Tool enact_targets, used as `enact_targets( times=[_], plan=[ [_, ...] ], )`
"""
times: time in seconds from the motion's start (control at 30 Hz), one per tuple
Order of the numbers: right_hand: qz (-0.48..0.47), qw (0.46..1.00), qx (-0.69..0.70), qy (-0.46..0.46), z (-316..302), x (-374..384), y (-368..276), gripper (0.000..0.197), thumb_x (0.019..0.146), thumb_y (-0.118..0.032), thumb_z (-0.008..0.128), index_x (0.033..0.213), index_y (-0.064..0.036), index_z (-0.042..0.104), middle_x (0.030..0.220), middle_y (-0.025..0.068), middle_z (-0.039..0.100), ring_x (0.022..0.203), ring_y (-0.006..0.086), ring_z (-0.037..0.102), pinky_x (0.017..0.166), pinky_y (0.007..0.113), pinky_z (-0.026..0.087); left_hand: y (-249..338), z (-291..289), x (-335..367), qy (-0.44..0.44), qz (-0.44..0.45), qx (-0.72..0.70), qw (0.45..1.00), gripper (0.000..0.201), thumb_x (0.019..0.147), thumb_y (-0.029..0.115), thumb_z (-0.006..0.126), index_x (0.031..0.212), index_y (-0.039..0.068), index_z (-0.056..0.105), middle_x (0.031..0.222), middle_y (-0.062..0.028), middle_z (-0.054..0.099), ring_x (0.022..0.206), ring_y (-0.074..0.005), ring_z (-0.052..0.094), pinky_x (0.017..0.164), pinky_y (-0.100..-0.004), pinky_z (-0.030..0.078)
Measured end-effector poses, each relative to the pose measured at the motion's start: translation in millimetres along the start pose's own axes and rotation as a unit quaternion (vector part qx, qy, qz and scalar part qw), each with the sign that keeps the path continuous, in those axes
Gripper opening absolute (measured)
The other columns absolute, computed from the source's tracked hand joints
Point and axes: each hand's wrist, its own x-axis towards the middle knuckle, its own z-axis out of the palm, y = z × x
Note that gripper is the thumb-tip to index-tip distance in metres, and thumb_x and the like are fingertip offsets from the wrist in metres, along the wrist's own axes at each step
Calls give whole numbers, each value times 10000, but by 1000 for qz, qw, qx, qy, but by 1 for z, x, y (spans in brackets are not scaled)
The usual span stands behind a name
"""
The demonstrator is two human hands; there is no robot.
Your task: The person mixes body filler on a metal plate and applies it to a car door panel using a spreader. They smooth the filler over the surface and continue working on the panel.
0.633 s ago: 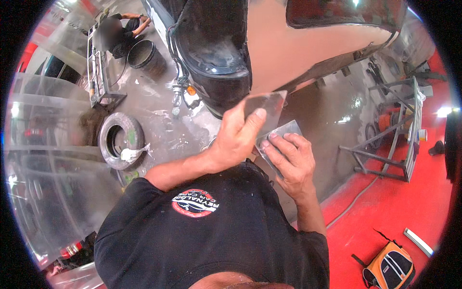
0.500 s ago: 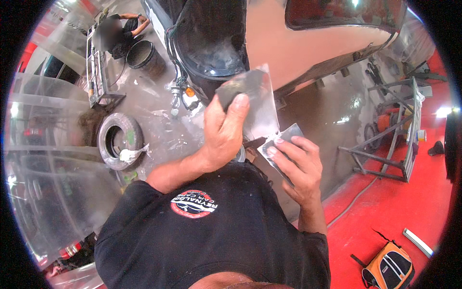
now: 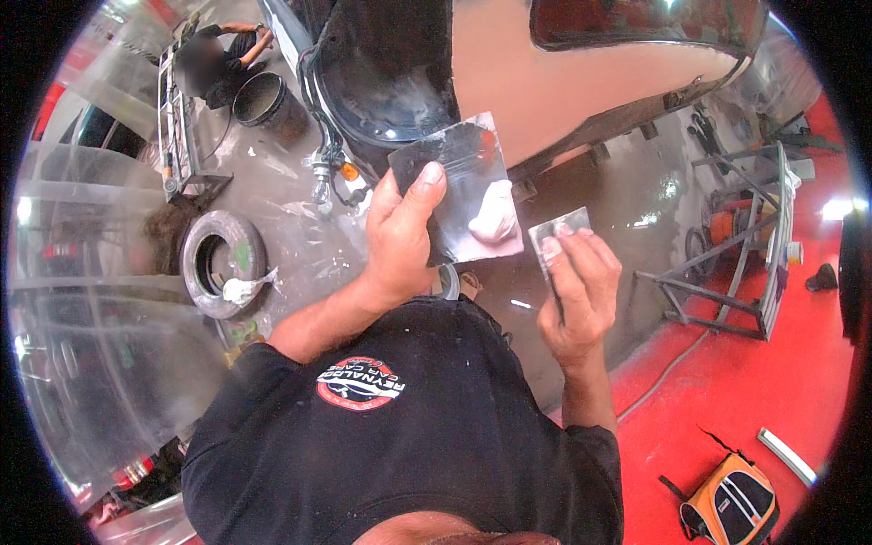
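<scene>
My left hand [image 3: 400, 232] is closed on a flat, shiny metal plate [image 3: 468, 163], its thumb pressed on top. A white dab of putty [image 3: 495, 211] lies near the plate's right corner. To the right of the plate, and apart from it, my right hand [image 3: 581, 295] grips a small metal spreader [image 3: 560, 225] with the fingertips laid over its face. Beyond the plate is a dark vehicle body with a pinkish, matte panel [image 3: 504, 86].
Loose wiring with an orange bulb [image 3: 350, 172] hangs by the vehicle. On the left are a tyre [image 3: 225, 263], a black bucket [image 3: 259, 98] and a crouching person [image 3: 218, 68]. A metal frame [image 3: 727, 313] and an orange-black bag [image 3: 734, 500] stand on the right.
The spreader has moved right, away from the plate's corner. My left hand and the plate have shifted slightly left and turned, and the white putty now shows on the plate.
</scene>
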Motion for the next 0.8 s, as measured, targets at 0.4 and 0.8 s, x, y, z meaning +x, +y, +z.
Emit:
enact_targets(
  times=[0.4, 0.8],
  plan=[
    [-13, 995, 4, -96, 16, 8, -21, 404, 782, -44, 661, 1167, -148, 724, 1283, 43, 637, 1103, 313, 556, 954, 485, 464, 18, -2, 9, -29, 236, 387, 891, 384, 1046, 145, 486, 1359, -74, 515, 1271, -156, 647, 1133, -210, 616, 1005, -350, 472],
    [394, 592, 675, 195, 39, 5, 30, 560, 980, -162, 628, 1490, -81, 412, 1417, 164, 540, 1265, 376, 561, 1059, 615, 466, 62, -77, 15, 214, 122, 72, 966, 508, 832, 51, 678, 1299, -110, 559, 1236, -215, 602, 1171, -330, 599, 1047, -405, 434]
  ],
)
